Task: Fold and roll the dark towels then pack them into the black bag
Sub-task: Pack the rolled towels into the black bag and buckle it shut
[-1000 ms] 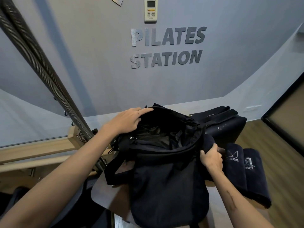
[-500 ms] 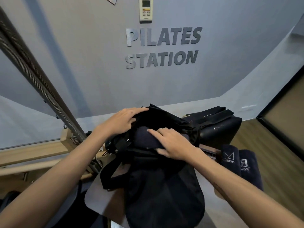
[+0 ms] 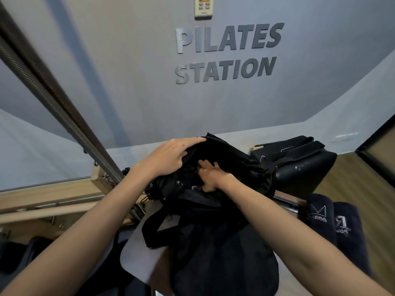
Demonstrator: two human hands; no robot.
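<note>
The black bag (image 3: 224,253) stands in the middle with its mouth open toward me. My left hand (image 3: 171,157) grips the far rim of the mouth, fingers over the edge and thumb below. My right hand (image 3: 210,176) reaches into the opening, its fingers curled down on a dark towel (image 3: 190,189) of which only a strip with a white mark shows. Two more rolled dark towels (image 3: 319,216) (image 3: 346,229) with white logos lie side by side to the right of the bag.
A black padded box with straps (image 3: 303,167) sits behind the bag on the right. A long metal spring and pole (image 3: 53,99) slant down from the upper left to a wooden frame (image 3: 53,193). A grey board (image 3: 136,257) lies under the bag.
My right hand took a rolled towel from the right of the bag, laid it at the mouth, and has now sunk with it into the bag. My left hand kept hold of the rim.
</note>
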